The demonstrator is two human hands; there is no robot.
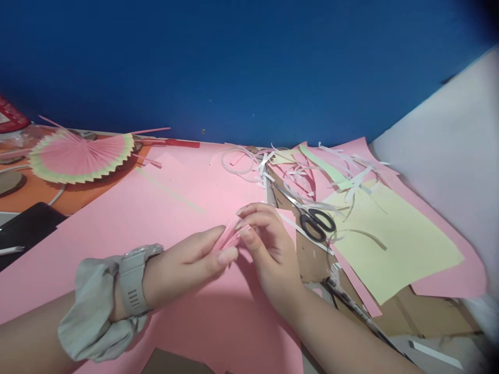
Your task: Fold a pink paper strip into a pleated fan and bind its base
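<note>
A small bundle of pleated pink paper [230, 234] is pinched between both hands, above a large pink paper sheet [187, 197]. My left hand [195, 258], with a grey watch and a scrunchie at the wrist, grips the bundle's near side, thumb on top. From the right, my right hand [268, 244] has its thumb and fingertips closed on the far end of the folds. The fingers hide part of the paper. Black-handled scissors [316, 224] lie just to the right of my right hand.
A pink, yellow and green pleated paper fan [83, 156] rests at the back left, near a black device [33, 234]. Paper strips [300, 174] and a pale yellow sheet [393, 244] lie on the right. A blue wall [234, 67] rises behind.
</note>
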